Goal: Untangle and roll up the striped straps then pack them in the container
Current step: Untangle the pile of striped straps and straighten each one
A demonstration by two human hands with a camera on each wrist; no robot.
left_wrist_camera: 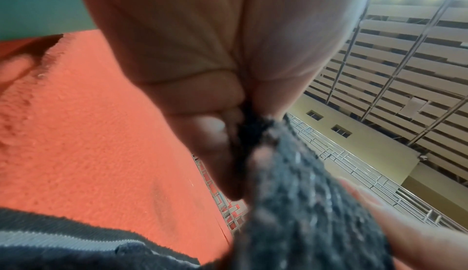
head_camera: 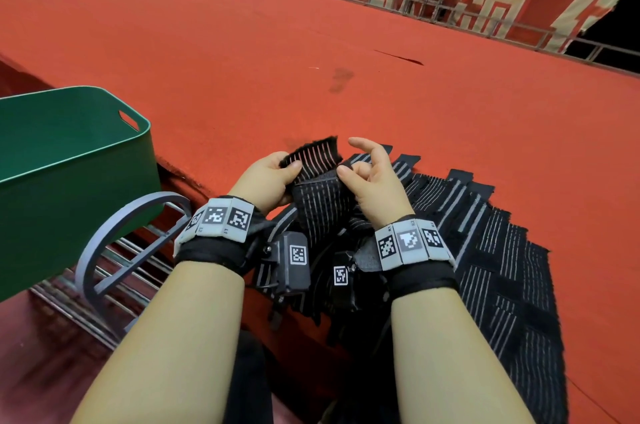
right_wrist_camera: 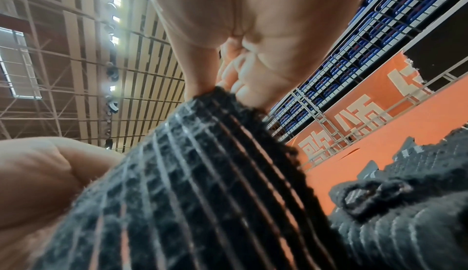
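Above the near edge of the red carpeted platform (head_camera: 311,25), the left hand (head_camera: 266,177) pinches the frayed end of a black knitted strap with thin grey stripes (head_camera: 317,160), thumb on top and curled fingers beneath. The right hand (head_camera: 375,181) pinches the same strap just beside it, thumb and one finger closed on the fabric, the forefinger raised and bent clear of it. The strap is folded over between the two hands and held a little above the carpet. Under and to the right of the wrists lies a heap of more black striped straps (head_camera: 502,250), fanned out and overlapping on the carpet. Well to the left stands the dark green plastic container (head_camera: 69,160) with a slot handle, beside a grey metal frame (head_camera: 114,243).
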